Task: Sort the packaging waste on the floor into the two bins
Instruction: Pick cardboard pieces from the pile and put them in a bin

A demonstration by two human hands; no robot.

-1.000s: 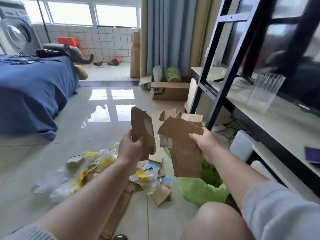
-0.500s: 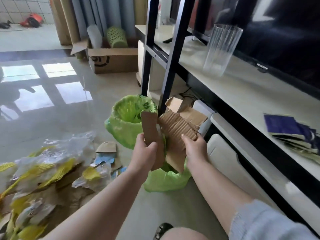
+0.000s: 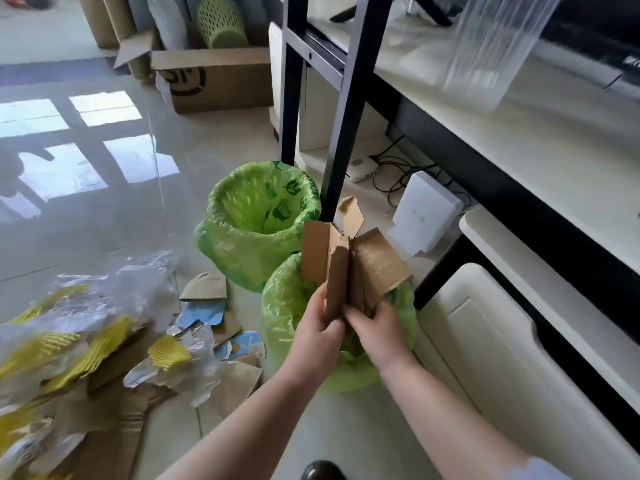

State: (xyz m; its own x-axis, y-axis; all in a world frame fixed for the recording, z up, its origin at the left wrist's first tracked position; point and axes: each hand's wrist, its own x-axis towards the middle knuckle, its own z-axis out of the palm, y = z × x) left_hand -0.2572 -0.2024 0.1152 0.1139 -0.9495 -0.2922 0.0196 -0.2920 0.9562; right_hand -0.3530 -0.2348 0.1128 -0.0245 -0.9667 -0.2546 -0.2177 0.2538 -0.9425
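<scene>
Two bins lined with green bags stand on the floor: a far bin [image 3: 256,202] and a near bin [image 3: 287,306]. My left hand [image 3: 317,337] and my right hand [image 3: 375,332] both grip a bundle of torn brown cardboard pieces [image 3: 341,268], pressed together and held upright over the near bin's mouth. To the left on the floor lies a pile of packaging waste [image 3: 86,341]: clear plastic film, yellow foam netting, brown cardboard scraps and blue printed card.
A black-framed shelf leg [image 3: 343,133] rises just behind the bins. A white low cabinet [image 3: 519,150] runs along the right, with a clear plastic container [image 3: 491,46] on top. An open cardboard box [image 3: 214,77] sits at the back. A white router [image 3: 422,213] stands near the cables.
My hands brought the two cardboard pieces together into one bundle and moved them to the right, over the near green bin. My view swung down and right from the room toward the bins.
</scene>
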